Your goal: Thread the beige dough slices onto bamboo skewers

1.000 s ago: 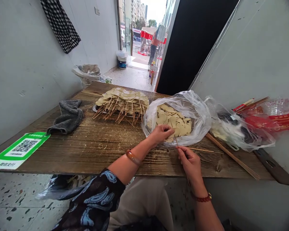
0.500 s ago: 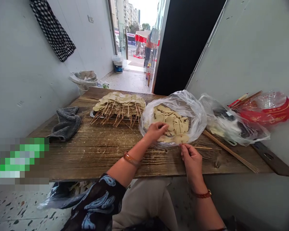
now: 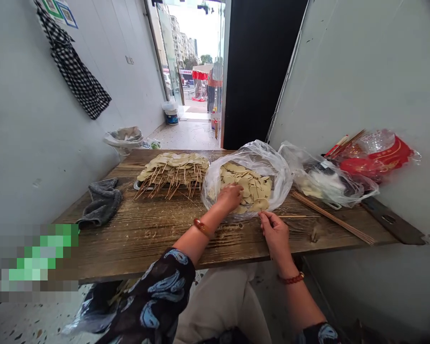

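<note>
A clear plastic bag (image 3: 284, 173) lies open on the wooden table (image 3: 157, 229), filled with thin, pale, roundish slices (image 3: 247, 180). My left hand (image 3: 230, 197) is inside the bag's near left side, its fingers bent and close together on the slices; the fingertips are partly hidden. Just outside the near rim, my right hand (image 3: 275, 231) pinches a thin wooden skewer between thumb and fingers. One slice (image 3: 261, 205) sits at the skewer's upper end, over the bag's edge. Left of the bag, skewered slices (image 3: 174, 165) are stacked on a metal tray, sticks pointing toward me.
A bundle of bare skewers (image 3: 333, 217) lies right of the bag, beside another plastic bag (image 3: 329, 184) and a dark flat blade-like tool (image 3: 394, 222). A grey cloth (image 3: 100, 203) rests at the table's left. Beyond the table is an open doorway (image 3: 189, 102).
My view has tilted up and turned slightly right. My left hand has lowered onto the slices with its fingers bent more. The right hand keeps its grip on the skewer.
</note>
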Tool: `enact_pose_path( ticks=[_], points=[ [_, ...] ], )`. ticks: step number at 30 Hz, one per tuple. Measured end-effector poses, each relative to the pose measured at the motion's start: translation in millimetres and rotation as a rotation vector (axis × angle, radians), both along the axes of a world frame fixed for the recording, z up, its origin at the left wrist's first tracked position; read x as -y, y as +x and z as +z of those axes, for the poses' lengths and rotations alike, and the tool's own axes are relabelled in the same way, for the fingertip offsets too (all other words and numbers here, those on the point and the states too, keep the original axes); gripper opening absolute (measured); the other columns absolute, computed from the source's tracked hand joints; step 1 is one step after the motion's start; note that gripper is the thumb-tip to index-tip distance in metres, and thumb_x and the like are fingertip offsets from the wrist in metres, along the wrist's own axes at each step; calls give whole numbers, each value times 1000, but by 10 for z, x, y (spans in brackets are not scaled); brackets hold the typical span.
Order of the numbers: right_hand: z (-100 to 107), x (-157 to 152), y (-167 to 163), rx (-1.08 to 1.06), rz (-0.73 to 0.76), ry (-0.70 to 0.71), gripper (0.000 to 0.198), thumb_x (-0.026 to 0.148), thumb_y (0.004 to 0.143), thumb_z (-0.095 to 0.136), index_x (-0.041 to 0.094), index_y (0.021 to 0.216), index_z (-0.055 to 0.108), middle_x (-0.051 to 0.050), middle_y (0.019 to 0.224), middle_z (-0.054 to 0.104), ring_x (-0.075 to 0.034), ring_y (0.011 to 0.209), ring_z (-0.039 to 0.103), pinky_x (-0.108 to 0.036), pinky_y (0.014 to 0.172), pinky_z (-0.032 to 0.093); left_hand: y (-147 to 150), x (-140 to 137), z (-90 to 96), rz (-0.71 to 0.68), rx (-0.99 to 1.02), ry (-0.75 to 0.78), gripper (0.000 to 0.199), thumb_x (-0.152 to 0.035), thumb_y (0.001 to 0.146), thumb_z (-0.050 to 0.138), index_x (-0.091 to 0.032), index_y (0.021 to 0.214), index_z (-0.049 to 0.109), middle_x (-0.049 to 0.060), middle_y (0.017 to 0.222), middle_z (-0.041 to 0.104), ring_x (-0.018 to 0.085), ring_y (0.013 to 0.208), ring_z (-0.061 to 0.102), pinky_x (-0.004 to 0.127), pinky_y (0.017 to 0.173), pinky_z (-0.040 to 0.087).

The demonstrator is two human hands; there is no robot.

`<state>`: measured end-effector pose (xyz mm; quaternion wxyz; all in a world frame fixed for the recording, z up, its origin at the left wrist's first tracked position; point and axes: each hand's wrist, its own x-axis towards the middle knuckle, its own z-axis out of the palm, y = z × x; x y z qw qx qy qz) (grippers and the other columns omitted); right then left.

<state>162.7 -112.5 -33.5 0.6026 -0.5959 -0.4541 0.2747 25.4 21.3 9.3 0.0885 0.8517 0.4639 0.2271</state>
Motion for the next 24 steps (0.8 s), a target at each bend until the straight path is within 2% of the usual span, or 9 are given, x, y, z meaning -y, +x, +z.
enact_pose_path(
  ticks=[5,8,10,12,15,17,20,24],
  points=[
    [43,7,-18,-1,28,-2,39,49,82,54,13,89,67,2,56,52,-10,49,43,-20,45,34,123,-60,102,-61,-266,84,21,-21,76,53,-18,92,66,9,102,60,24,101,53,33,86,42],
    [58,15,-21,5,30,9,39,49,82,53,13,87,67,2,57,52,-10,49,43,-21,46,34,152,-81,135,-73,-294,56,20,-22,76,54,-18,91,67,9,103,59,23,102,53,32,87,41],
    [61,17,-20,10,33,15,38,49,83,53,14,86,67,2,57,52,-10,49,43,-21,47,34,155,-106,135,-49,-235,10,20,-24,79,51,-18,88,68,9,100,61,21,98,55,30,84,41],
    [59,14,-17,8,41,20,38,48,83,52,14,87,67,2,57,52,-10,50,42,-21,47,34,147,-148,119,-15,-119,-55,22,-26,81,49,-18,85,69,8,95,63,19,90,56,28,79,42],
    [51,-1,-12,2,49,30,38,48,82,53,14,88,67,2,58,51,-11,51,43,-20,47,34,115,-230,88,18,165,-185,18,-26,76,54,-16,72,68,5,80,64,15,77,54,24,69,41],
    [44,-14,-10,-1,48,35,38,48,82,53,13,88,67,2,58,51,-11,51,44,-21,46,34,79,-265,82,34,328,-262,18,-28,72,58,-14,63,65,2,66,60,13,69,52,22,61,40],
    [34,-27,-10,-9,48,33,38,48,81,53,13,87,67,3,56,51,-11,50,43,-20,46,34,0,-245,105,59,475,-342,24,-34,74,54,-14,64,62,0,55,54,10,56,48,19,51,36],
    [33,-20,-14,-2,43,40,37,47,81,54,13,86,68,2,57,52,-10,50,43,-20,45,34,-136,-121,142,10,938,-649,22,-34,66,63,-13,65,59,-1,54,54,7,47,46,17,43,34]
  ],
)
